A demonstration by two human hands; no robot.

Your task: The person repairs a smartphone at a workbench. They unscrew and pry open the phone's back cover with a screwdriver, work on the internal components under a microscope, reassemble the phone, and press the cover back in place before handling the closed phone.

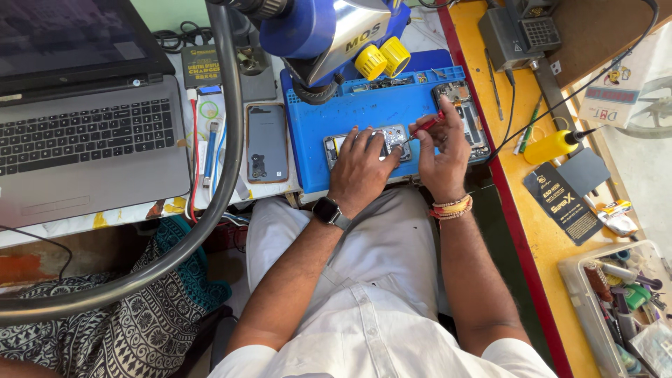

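Blue work mat (364, 112) seen as matt rubber; screwdriver (424, 127) handle glossy red plastic; laptop (91, 140) casing brushed grey, matt.

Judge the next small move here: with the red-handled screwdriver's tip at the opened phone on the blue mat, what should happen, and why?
Probably seat the tip in a screw near the phone's camera end and turn. The right hand pinches the red-handled screwdriver with its tip at the opened phone, and the left hand presses that phone flat on the blue mat. Whether the tip is already in a screw is too small to tell.
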